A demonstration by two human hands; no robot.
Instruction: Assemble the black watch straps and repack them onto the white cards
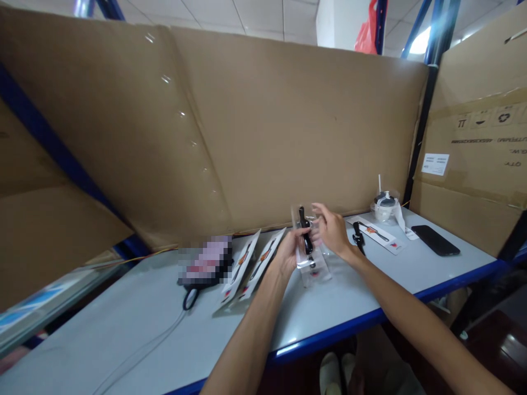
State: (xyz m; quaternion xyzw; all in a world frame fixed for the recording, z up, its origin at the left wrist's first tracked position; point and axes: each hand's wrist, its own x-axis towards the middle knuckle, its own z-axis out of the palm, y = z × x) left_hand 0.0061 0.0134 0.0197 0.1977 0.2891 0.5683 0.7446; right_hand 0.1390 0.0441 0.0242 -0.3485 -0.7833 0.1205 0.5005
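Near the middle of the table, my left hand (pixel 288 252) grips a clear plastic package (pixel 315 274) holding a glossy black, handle-like item (pixel 305 230). The thumb lies across the black item. My right hand (pixel 331 230) is at the package's right edge with its fingers apart, the index finger stretched toward the top. Whether its lower fingers touch the plastic is hard to see. To the left lie two printed cards (pixel 263 260) in clear sleeves, picturing a long black tool. Right of my hands are another printed card (pixel 379 235) and a black wristwatch-like object (pixel 358 237).
A black phone (pixel 435 240) lies at the right, near a clear cup-like container (pixel 386 208) with a white stick. At the left is a blurred-out dark device (pixel 208 263) with a cable (pixel 152 340). Cardboard panels (pixel 288 120) rise behind the table (pixel 329 323).
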